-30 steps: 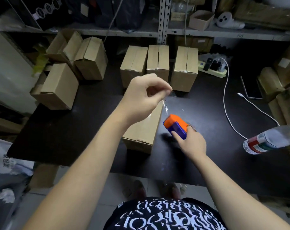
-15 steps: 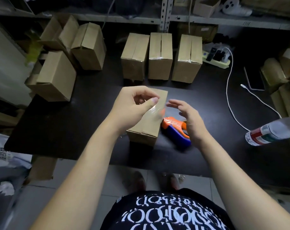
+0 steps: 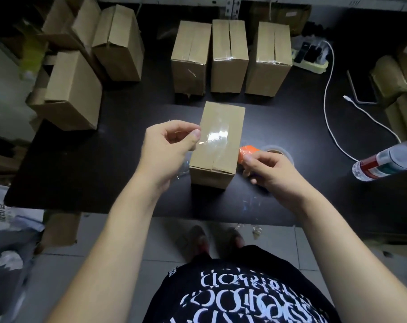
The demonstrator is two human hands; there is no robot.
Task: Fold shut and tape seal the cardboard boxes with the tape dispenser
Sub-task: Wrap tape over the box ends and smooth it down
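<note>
Seven boxes, two grips, one each of the rest.
On and about the table (image 3: 81, 173): one front box (image 3: 218, 122), three back boxes (image 3: 229, 54) in a row, three left boxes (image 3: 74, 89); one tape strip (image 3: 217, 137), one dispenser (image 3: 248, 150), one bottle (image 3: 388, 163), one power strip (image 3: 310, 64), one white cable (image 3: 328, 101); left grip (image 3: 167, 150), right grip (image 3: 270, 173).

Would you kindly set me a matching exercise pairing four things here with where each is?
Things:
1 clear tape strip
2 orange plastic tape dispenser
3 clear plastic bottle with red label
4 white cable

Places:
A gripped by the right hand
B lying on its side, far right
C pinched by the left hand
D snaking across the black table

Pairs: 1-C; 2-A; 3-B; 4-D
</note>
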